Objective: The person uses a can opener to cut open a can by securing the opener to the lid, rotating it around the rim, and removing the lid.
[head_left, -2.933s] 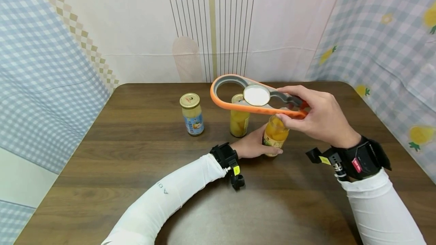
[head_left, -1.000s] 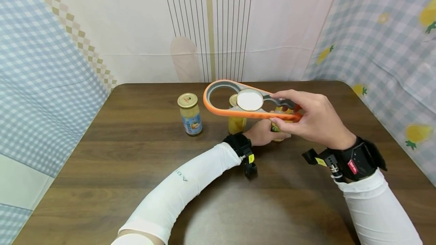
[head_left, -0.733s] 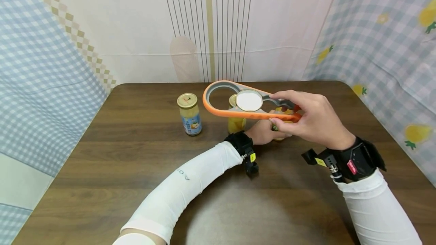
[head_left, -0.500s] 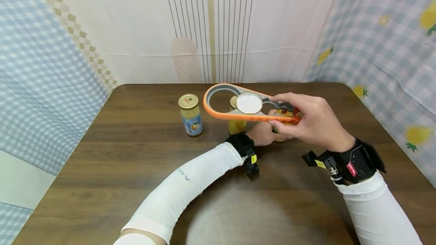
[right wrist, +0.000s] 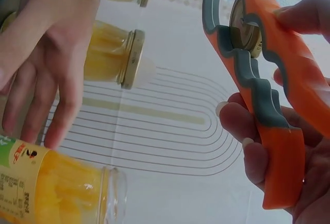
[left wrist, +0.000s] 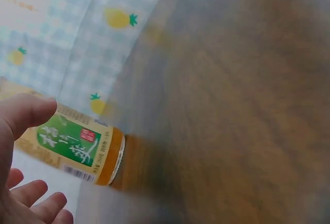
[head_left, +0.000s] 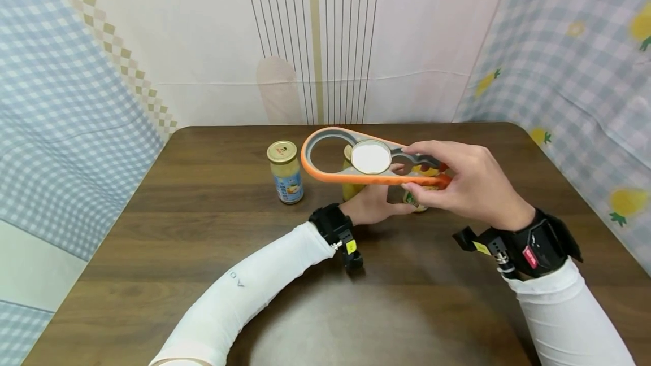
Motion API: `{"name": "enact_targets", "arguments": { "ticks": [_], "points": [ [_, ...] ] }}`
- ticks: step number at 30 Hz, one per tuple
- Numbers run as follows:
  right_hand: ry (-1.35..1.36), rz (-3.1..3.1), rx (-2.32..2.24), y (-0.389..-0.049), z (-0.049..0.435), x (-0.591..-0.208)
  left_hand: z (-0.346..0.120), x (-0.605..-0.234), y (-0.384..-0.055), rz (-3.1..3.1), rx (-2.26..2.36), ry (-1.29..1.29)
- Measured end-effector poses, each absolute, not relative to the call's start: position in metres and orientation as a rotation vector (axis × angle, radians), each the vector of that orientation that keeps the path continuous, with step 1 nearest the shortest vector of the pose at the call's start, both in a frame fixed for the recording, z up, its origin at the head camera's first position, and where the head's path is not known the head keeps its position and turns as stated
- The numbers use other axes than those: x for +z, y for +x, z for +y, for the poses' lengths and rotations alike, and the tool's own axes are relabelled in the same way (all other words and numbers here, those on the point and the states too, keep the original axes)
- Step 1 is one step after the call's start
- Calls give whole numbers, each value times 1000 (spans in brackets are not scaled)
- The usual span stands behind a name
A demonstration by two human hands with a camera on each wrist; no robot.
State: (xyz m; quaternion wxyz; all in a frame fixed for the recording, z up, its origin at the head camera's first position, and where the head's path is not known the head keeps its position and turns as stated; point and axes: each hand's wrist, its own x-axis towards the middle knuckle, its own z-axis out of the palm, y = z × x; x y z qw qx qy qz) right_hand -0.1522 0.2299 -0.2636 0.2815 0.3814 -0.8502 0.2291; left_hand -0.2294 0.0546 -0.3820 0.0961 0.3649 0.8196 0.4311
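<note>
My right hand grips the handles of an orange and grey jar opener, held above the table. A round metal lid sits between its jaws, its white inside facing up. Under the opener stands a lidless glass jar of yellow fruit with a green and cream label. My left hand is beside this jar with fingers spread and relaxed. In the right wrist view, a gap shows between those fingers and the glass.
A gold-lidded jar with a blue label stands to the left. Another gold-lidded jar stands behind my left hand, partly hidden by the opener in the head view. The brown wooden table backs onto a patterned cloth.
My left hand shifted the open jar slightly back and right, then let go and drew away to the left. My right hand keeps the opener and lid at nearly the same spot.
</note>
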Motion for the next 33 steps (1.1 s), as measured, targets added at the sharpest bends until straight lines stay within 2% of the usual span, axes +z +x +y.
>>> {"name": "enact_targets", "arguments": {
  "ticks": [14, 20, 27, 33],
  "points": [
    [1147, -2211, 686, -148, 217, -264, -10, -384, -184, 2080, 1471, 954],
    [1112, -2359, 571, -144, 216, -265, -22, -388, -181, 1805, 1712, 907],
    [1008, -2467, 457, -140, 218, -270, -35, -390, -183, 1840, 1727, 834],
    [1056, -2499, 448, -141, 221, -278, -51, -394, -183, 1828, 1777, 884]
  ]
}}
